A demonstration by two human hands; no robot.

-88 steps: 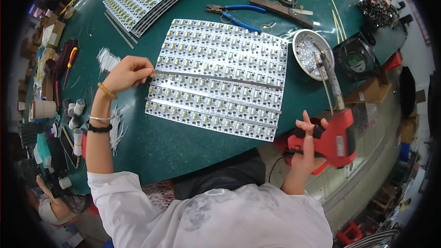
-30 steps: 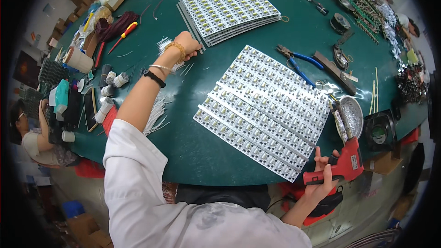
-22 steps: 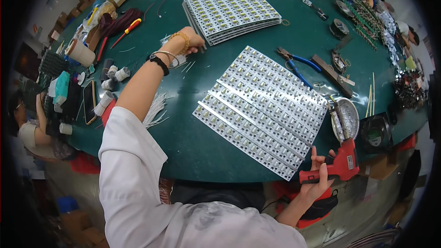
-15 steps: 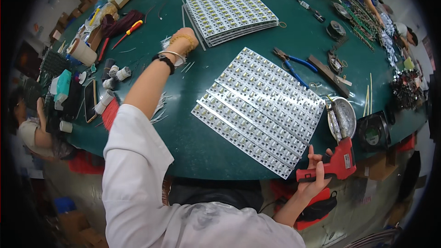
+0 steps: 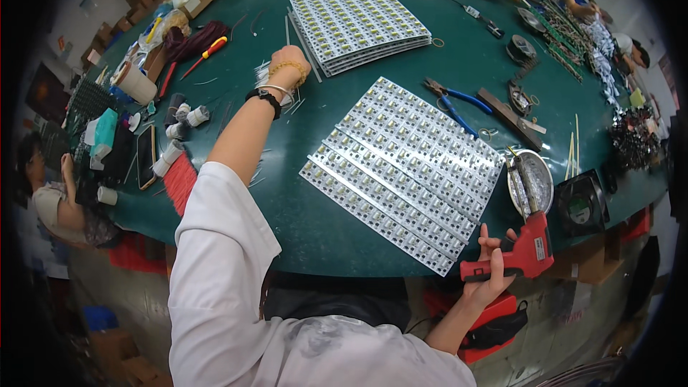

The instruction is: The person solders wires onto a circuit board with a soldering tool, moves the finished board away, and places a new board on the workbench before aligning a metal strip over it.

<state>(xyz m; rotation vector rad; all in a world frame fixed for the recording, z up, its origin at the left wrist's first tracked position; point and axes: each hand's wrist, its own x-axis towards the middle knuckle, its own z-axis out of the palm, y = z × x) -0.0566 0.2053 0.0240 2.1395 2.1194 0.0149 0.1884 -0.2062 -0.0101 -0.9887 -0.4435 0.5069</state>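
Observation:
My right hand [image 5: 490, 264] grips the handle of a red pistol-shaped tool [image 5: 534, 249] at the near right edge of the table. The tool's slim front end lies over a round metal bowl [image 5: 545, 169]. My left hand [image 5: 289, 66] reaches out at the far middle, fingers closed and pointing down over a scatter of thin white strips [image 5: 264, 74]. Whatever it pinches is hidden. Just right of it stands a stack of LED boards [image 5: 358, 21]. Several overlapping silver LED boards [image 5: 408, 172] lie flat between my hands.
Blue-handled pliers [image 5: 462, 106] and a dark metal bar [image 5: 505, 116] lie beyond the bowl. A black fan [image 5: 582, 202] is at right. At left are a screwdriver [image 5: 204, 56], a phone [image 5: 145, 158] and a red-bristled brush [image 5: 183, 185]. Other people sit around the table.
My left hand stays closed over the strips, with only a slight shift. The right hand keeps its hold on the red tool. The whole view has moved a little.

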